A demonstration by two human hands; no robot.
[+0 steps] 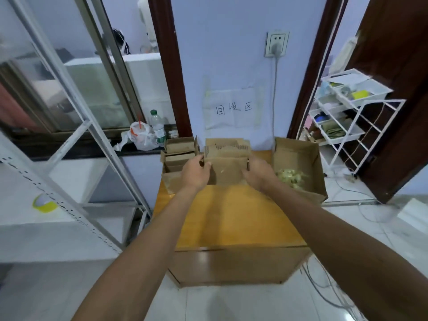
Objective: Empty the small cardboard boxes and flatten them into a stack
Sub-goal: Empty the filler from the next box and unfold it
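Item: left fingers (202,161), curled over the left end of a small cardboard box (228,170). Left hand (196,172) grips that end.
Item: right hand (258,173), clasped on the box's right end; fingertips mostly hidden behind the cardboard.
Item: the box, brown, held between the two hands, open side up, low over the far part of the tabletop (231,216). Whether it rests on the wood cannot be told.
Just beyond the fingers: upright cardboard pieces (228,144), crowded together against the wall.
Left of the left fingers: a pile of small boxes (180,150), flaps open, at the tabletop's far left corner.
Right of the right hand: large open carton (298,154), with pale yellow packing bits (290,177) in its bottom.
Beyond, on the wall: paper sign (234,108), handwritten; socket (276,44) with a plug and cord.
Far left: water bottle (157,127) and tied plastic bag (141,137) on a dark sill.
Far right: white wire rack (347,107).
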